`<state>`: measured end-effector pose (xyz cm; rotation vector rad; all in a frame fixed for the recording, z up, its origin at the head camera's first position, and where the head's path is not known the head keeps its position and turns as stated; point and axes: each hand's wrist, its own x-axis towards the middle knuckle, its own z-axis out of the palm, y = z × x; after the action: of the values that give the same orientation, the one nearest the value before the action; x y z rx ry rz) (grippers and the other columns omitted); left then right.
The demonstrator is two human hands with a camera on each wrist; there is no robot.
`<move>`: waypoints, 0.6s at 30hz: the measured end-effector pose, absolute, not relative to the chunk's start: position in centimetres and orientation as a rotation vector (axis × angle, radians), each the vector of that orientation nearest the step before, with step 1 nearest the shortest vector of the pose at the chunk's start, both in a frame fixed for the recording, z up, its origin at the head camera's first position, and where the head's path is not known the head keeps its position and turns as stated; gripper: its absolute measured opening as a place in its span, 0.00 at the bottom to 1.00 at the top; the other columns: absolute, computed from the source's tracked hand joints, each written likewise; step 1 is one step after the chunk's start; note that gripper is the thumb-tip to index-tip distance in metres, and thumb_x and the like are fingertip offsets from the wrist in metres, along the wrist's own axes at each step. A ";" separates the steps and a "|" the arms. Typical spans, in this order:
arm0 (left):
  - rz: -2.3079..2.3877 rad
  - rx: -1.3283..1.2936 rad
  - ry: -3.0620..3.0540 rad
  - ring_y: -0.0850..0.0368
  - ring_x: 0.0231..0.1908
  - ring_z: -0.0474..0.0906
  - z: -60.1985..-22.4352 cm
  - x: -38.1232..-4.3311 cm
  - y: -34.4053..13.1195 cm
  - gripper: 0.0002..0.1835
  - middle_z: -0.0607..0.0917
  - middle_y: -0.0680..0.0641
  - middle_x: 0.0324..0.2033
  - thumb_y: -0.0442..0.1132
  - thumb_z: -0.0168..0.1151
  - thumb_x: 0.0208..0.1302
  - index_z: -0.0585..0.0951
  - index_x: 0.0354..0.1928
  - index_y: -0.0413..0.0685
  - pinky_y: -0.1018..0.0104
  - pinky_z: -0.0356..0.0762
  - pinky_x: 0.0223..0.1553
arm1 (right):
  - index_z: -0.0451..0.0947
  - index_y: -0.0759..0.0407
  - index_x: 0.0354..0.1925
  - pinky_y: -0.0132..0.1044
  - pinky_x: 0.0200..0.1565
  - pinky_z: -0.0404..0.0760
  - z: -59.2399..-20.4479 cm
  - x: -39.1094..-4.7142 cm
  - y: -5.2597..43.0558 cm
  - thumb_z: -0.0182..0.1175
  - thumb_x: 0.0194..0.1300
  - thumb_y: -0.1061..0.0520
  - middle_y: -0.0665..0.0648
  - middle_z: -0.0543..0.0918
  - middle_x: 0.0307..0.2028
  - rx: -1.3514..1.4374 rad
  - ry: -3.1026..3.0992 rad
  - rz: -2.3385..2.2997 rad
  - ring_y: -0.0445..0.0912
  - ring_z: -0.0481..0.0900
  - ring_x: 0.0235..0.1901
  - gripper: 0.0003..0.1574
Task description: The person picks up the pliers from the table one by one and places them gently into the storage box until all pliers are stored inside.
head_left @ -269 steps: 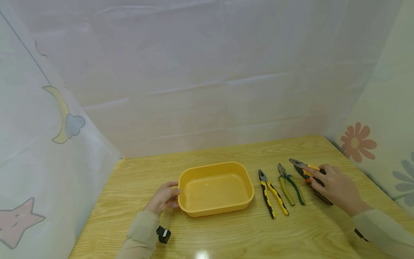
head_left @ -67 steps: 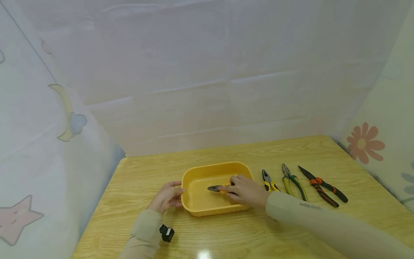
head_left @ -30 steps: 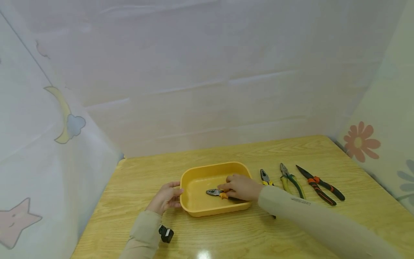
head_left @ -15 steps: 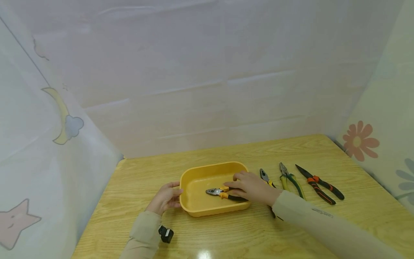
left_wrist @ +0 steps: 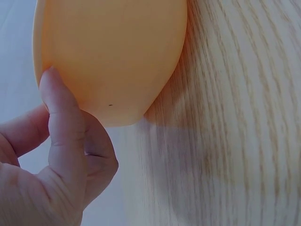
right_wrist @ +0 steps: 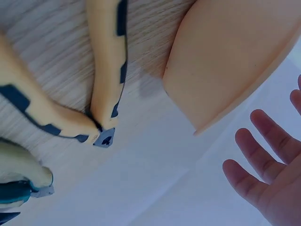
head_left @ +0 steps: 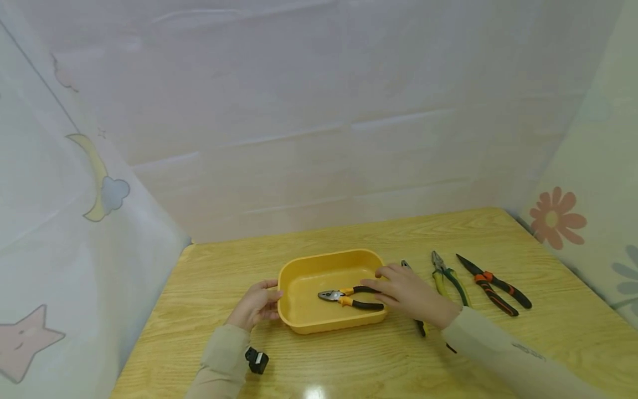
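My left hand (head_left: 255,305) pinches the left rim of a yellow plastic tray (head_left: 299,324), thumb over the edge, as the left wrist view also shows. Inside the tray lie combination pliers (head_left: 333,296) with black-and-orange handles spread apart. Over the tray's right edge hovers my right hand (head_left: 411,293), its fingers extended and holding nothing. Beneath and beside that hand, a second pair of pliers (right_wrist: 106,94) with yellow-and-black handles lies on the table, partly hidden in the head view.
Green-handled pliers (head_left: 448,280) and long-nose pliers (head_left: 493,284) with orange-and-black handles lie further right on the wooden table (head_left: 339,366). A small black object (head_left: 257,360) sits by the left sleeve. White sheeting (head_left: 279,138) walls the back and sides.
The right hand carried the black-and-orange pliers from the right side into the tray, let go of them, and moved back rightward past the rim. The left hand stays on the tray.
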<state>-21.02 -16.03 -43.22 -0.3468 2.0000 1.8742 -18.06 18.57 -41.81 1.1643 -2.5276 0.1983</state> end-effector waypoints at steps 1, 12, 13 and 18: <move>1.873 -0.348 2.001 0.58 0.24 0.75 -43.2 -21.0 -16.0 0.23 0.80 0.41 0.33 0.27 0.53 0.70 0.66 0.65 0.31 0.70 0.76 0.18 | 0.79 0.50 0.58 0.47 0.41 0.77 -41.8 -17.9 18.7 0.65 0.64 0.52 0.57 0.80 0.43 1.157 -2.519 0.200 0.51 0.76 0.41 0.24; 1.879 -0.346 1.997 0.58 0.23 0.74 -43.3 -21.2 -16.0 0.22 0.81 0.42 0.31 0.27 0.53 0.69 0.66 0.64 0.31 0.71 0.75 0.17 | 0.79 0.54 0.57 0.46 0.38 0.76 -42.1 -17.1 21.0 0.66 0.63 0.55 0.57 0.78 0.42 1.150 -2.381 0.262 0.47 0.74 0.36 0.23; 1.876 -0.345 1.998 0.58 0.23 0.74 -43.3 -21.2 -16.1 0.23 0.81 0.42 0.31 0.27 0.53 0.69 0.66 0.64 0.31 0.71 0.75 0.17 | 0.79 0.54 0.57 0.47 0.38 0.76 -42.1 -17.0 21.2 0.63 0.66 0.53 0.57 0.78 0.42 1.152 -2.368 0.264 0.47 0.74 0.36 0.21; 1.877 -0.347 1.992 0.59 0.22 0.75 -43.2 -21.1 -16.0 0.23 0.81 0.42 0.31 0.27 0.53 0.69 0.65 0.65 0.30 0.71 0.75 0.17 | 0.79 0.51 0.56 0.48 0.37 0.77 -42.1 -16.9 21.7 0.54 0.72 0.46 0.58 0.78 0.42 1.137 -2.336 0.250 0.50 0.75 0.36 0.20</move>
<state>-21.14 -16.05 -43.24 -0.3474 1.9922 1.8770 -16.88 21.68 -42.12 1.1365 -2.3363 0.2498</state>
